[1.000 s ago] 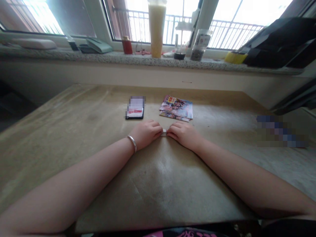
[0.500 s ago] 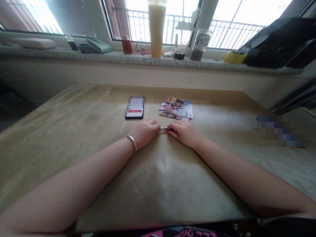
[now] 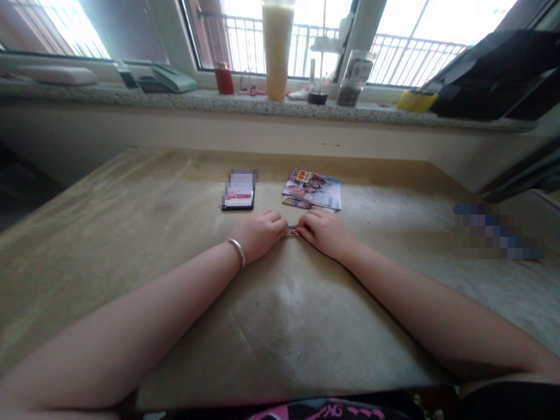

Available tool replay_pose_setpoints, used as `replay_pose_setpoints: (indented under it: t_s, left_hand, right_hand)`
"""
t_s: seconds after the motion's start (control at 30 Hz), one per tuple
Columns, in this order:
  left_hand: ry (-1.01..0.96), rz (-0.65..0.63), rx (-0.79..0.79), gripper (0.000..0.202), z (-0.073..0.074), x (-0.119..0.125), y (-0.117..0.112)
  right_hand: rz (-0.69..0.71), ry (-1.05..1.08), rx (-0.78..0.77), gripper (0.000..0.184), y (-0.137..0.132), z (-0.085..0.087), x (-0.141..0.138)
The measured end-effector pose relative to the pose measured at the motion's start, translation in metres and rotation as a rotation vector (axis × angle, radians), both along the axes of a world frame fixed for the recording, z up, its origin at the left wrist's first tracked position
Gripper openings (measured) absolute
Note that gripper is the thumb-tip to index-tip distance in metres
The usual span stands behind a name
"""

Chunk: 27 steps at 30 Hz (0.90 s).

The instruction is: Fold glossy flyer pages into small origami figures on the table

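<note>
My left hand (image 3: 259, 233), with a silver bangle on its wrist, rests curled on the brown table (image 3: 131, 233). My right hand (image 3: 326, 232) lies curled facing it. The fingertips of both pinch a small flat thing (image 3: 292, 230) between them, white with a bit of red; most of it is hidden and I cannot name it. Just beyond my right hand lies a small stack of colourful picture cards (image 3: 312, 191). A phone (image 3: 238, 190) lies beyond my left hand.
A stone windowsill (image 3: 245, 105) runs along the back with a tall yellow-filled cup (image 3: 277, 49), a red cup (image 3: 224, 80), jars and a dark bag (image 3: 490, 76). A blurred flat item (image 3: 496, 230) lies at the table's right.
Both hands have slid a little away from me toward the cards, and more of the small thing shows between the fingertips than one second ago.
</note>
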State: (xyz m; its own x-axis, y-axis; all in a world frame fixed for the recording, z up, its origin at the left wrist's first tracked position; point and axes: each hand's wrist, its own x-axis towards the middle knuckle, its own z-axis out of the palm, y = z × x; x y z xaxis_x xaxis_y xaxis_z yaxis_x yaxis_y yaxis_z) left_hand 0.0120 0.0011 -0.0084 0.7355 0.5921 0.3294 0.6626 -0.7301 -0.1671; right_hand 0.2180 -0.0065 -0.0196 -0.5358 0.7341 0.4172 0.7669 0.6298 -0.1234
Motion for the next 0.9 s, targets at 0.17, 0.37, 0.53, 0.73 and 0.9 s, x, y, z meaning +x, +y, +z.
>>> replay_pose_setpoints:
  t_s: [0.17,0.37,0.53,0.73,0.9]
  left_hand:
    - [0.045,0.002,0.031,0.022,0.001,0.002,-0.001]
    - [0.054,-0.024,0.04,0.021,0.001,0.001,0.0]
    - [0.052,-0.029,0.03,0.023,0.002,0.002,0.0]
    - [0.086,-0.015,0.019,0.021,0.005,0.003,-0.001]
    - [0.054,0.003,-0.006,0.021,0.004,0.002,0.0]
  right_hand:
    - [0.0,-0.004,-0.006,0.013,0.0,0.0,-0.001]
    - [-0.01,0.03,-0.039,0.011,0.002,0.0,0.0]
    - [0.028,0.044,-0.037,0.008,0.002,0.0,0.002]
    - [0.045,-0.101,0.026,0.018,0.003,0.006,0.006]
    - [0.103,-0.157,0.02,0.019,0.006,0.008,0.012]
